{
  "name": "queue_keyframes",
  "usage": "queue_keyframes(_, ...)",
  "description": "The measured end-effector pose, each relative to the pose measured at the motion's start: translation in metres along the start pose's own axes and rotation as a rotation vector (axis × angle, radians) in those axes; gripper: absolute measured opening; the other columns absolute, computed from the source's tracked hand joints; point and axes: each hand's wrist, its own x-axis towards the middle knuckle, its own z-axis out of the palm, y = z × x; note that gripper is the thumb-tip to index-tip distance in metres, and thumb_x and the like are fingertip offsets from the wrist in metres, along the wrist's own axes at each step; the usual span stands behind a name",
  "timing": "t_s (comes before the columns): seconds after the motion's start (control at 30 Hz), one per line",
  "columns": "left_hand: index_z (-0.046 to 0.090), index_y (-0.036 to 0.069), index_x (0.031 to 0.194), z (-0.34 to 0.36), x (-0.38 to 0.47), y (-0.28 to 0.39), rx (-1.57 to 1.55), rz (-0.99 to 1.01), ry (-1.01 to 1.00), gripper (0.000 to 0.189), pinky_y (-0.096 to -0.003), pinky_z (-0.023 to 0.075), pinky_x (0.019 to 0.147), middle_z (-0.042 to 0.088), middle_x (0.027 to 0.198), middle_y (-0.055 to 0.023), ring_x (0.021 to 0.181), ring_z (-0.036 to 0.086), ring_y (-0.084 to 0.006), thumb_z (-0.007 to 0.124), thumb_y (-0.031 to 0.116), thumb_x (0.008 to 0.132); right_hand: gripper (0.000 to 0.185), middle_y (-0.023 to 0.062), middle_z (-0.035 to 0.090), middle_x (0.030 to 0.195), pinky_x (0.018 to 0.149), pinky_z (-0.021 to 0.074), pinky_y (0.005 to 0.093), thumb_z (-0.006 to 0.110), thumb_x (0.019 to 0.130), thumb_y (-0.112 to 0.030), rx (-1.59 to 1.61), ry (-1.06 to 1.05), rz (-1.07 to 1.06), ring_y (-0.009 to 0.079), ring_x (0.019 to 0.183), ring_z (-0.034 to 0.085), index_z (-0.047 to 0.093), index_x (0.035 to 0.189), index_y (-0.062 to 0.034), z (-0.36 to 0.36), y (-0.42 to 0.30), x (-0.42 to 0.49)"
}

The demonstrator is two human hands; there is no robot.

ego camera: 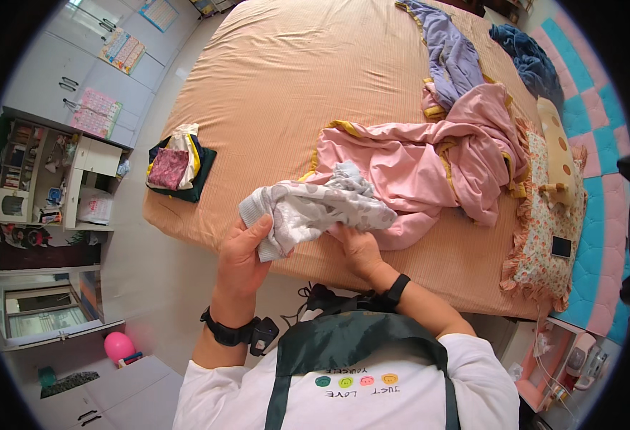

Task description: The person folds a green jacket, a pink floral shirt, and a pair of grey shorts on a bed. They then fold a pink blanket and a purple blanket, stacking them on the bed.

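Observation:
My left hand [245, 250] grips the grey ribbed band of a white fleecy garment [315, 209] with grey spots, thumb on top. The garment is bunched and stretches to the right above the bed's near edge. Against its lower right side is my right hand [363, 250], its fingers hidden beneath the cloth. A crumpled light grey part [352, 180] sticks up at the garment's far side. Just beyond it lies a rumpled pink blanket [390, 156] with yellow trim.
A stack of folded clothes [175, 166] rests at the bed's [293, 80] left edge. A purple cloth [449, 54], dark blue fabric [529, 59], a plush toy [556, 156] and a frilled floral pillow [540, 252] with a phone [561, 247] are along the right.

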Motion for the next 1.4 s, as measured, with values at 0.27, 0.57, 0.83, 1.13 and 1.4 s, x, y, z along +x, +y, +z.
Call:
queue_keyframes(0.27,0.047,-0.001,0.119,-0.105,-0.002,0.071,-0.024,-0.027,0.000,0.035,-0.0273,0.0513,0.056,0.060,0.097,-0.0079,0.073,0.060,-0.0138,0.051,0.018,0.091,0.039,0.0103,0.060,0.086,0.074,0.0454,0.0389,0.061,0.071,-0.004,0.232,-0.049,0.074,0.0308,0.080,0.059,0.053,0.109,-0.0049,0.026,-0.061,0.050)
queue_keyframes(0.57,0.052,0.001,0.113,-0.167,0.013,0.095,-0.015,-0.081,-0.105,0.026,-0.0281,0.0497,0.076,0.061,0.098,-0.0052,0.086,0.060,-0.0132,0.047,0.019,0.094,0.020,-0.0031,0.056,0.088,0.077,0.0403,0.0232,0.063,0.084,-0.021,1.327,-0.647,0.379,0.0070,0.084,0.050,0.059,0.095,-0.0037,0.081,-0.138,0.146)
queue_keyframes(0.83,0.058,-0.003,0.105,-0.224,0.021,0.092,0.401,0.090,0.042,0.031,-0.0239,0.0478,0.072,0.062,0.092,-0.0030,0.080,0.059,-0.0101,0.047,0.024,0.095,0.012,0.0047,0.063,0.093,0.082,0.0451,0.0328,0.054,0.090,-0.016,1.845,-0.346,0.451,0.0162,0.087,0.059,0.057,0.093,-0.0048,0.033,-0.142,0.145)
queue_keyframes(1.13,0.064,0.000,0.083,-0.225,0.037,0.064,1.146,0.130,0.287,0.033,-0.0337,0.0468,0.058,0.064,0.071,-0.0147,0.062,0.061,-0.0253,0.054,0.031,0.089,0.013,0.0040,0.061,0.092,0.080,0.0461,0.0286,0.049,0.092,-0.015,1.805,-0.333,0.379,0.0146,0.086,0.059,0.054,0.098,-0.0045,-0.027,-0.132,0.135)
queue_keyframes(1.4,0.058,0.004,0.108,-0.127,0.014,0.047,0.878,0.411,-0.068,0.030,-0.0295,0.0480,0.056,0.064,0.082,-0.0100,0.063,0.060,-0.0168,0.065,0.016,0.081,0.014,0.0038,0.061,0.096,0.079,0.0455,0.0269,0.048,0.093,-0.015,1.724,-0.268,0.367,0.0131,0.088,0.058,0.054,0.099,-0.0049,-0.059,-0.124,0.119)
